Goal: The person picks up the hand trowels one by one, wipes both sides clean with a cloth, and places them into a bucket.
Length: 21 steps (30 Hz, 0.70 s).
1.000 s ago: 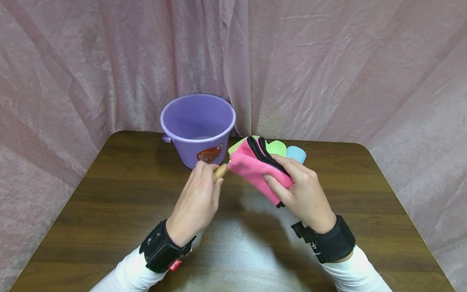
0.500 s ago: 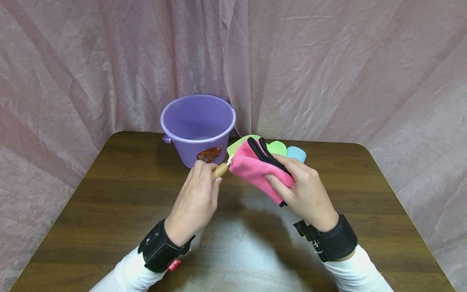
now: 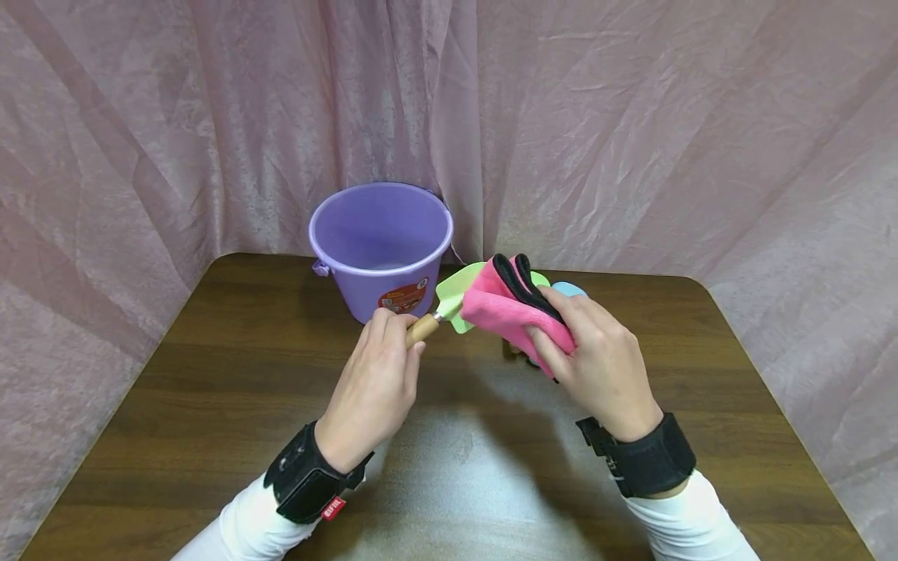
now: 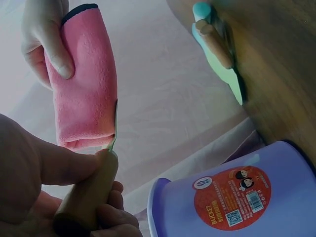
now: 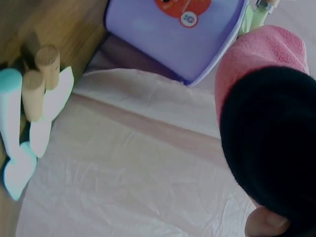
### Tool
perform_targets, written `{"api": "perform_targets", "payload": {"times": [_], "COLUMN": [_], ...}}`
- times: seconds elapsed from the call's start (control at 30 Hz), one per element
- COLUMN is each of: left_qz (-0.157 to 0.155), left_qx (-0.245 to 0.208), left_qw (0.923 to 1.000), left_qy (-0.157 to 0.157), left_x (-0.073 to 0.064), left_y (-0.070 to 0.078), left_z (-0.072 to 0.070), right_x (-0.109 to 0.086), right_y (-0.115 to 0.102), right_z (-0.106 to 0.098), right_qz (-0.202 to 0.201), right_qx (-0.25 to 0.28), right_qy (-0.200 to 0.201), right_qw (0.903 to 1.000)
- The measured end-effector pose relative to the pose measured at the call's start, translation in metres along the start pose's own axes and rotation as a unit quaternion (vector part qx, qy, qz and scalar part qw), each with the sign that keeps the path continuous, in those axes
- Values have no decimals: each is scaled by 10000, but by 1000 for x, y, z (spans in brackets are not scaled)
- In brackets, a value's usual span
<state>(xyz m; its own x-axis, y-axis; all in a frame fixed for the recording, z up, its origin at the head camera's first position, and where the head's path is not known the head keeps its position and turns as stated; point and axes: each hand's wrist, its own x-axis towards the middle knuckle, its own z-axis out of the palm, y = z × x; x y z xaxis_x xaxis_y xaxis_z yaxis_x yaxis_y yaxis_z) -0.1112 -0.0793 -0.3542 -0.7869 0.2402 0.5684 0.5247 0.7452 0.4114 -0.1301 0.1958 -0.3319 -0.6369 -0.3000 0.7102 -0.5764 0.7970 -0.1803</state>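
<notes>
In the head view my left hand (image 3: 368, 389) grips the wooden handle (image 3: 422, 330) of a small garden trowel. The trowel's light green blade (image 3: 451, 293) points to the upper right, held above the table. My right hand (image 3: 603, 366) pinches a folded pink cloth (image 3: 505, 312) with black edging, thumb on the near side and fingers beyond. The cloth overlaps the outer part of the blade and hides its tip. From the left wrist, the pink cloth (image 4: 89, 89) stands close along the thin blade edge, above the wooden handle (image 4: 91, 192).
A purple bucket (image 3: 351, 292) with an orange label stands at the back of the wooden table (image 3: 210, 389). Right of it lie green tools with wooden handles (image 5: 33, 94) and a light blue shovel (image 5: 11, 113), partly hidden by the cloth in the head view. Pink curtains hang behind.
My right hand has moved the cloth right and slightly away, so more of the green blade shows. The left hand and trowel are nearly still.
</notes>
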Motion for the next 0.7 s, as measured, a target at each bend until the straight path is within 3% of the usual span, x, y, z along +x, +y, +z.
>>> {"api": "perform_targets", "payload": {"times": [0.7], "left_qz": [107], "left_qx": [77], "left_qw": [9999], "left_qy": [95], "left_x": [0], "left_y": [-2], "left_z": [1], "right_x": [3], "right_y": [10], "right_z": [-1], "right_qz": [-223], "right_qx": [-687], "right_qy": [646], "right_qw": [9953]}}
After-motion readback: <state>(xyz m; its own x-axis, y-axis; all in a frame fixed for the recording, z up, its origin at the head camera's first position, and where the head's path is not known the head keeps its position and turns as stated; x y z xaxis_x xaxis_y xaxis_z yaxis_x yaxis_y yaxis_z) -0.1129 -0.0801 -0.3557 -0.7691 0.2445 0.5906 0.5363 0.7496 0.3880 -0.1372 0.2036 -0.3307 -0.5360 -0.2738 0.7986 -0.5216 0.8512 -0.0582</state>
